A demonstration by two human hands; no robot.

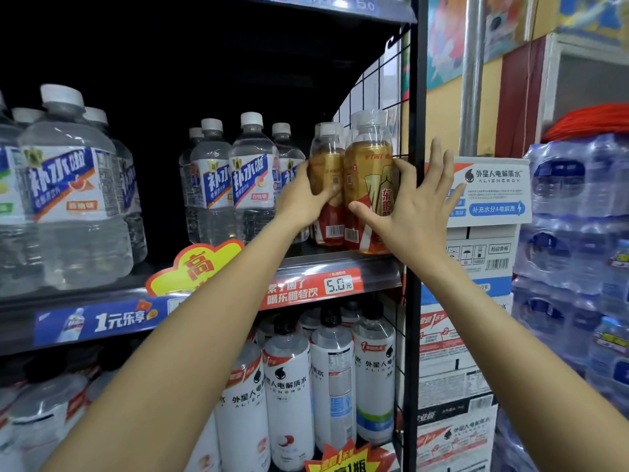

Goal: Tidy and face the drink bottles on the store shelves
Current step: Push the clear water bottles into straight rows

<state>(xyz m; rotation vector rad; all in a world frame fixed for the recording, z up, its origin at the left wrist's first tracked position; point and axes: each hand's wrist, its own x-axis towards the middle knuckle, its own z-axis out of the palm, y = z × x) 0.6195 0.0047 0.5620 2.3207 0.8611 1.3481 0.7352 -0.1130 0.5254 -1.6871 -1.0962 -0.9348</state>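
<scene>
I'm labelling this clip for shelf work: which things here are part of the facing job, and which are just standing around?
In the job:
- front gold bottle, right hand on it
- gold bottle behind it, held by left hand
- clear water bottles alongside
- white bottles on the shelf below

Standing around:
- stacked cartons
- shrink-wrapped water packs

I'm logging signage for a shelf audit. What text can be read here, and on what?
"补水啦": clear bottles' labels.
"5.0元": red shelf price strip.
"1元乐享": blue shelf strip.
"外星人电解质水", "ALIENERGY": carton.
"外星人电解质水": white bottles.
"东鹏": gold bottle that the right hand touches; the left hand grips its neighbour.
Barcodes and fine print: too small.
</scene>
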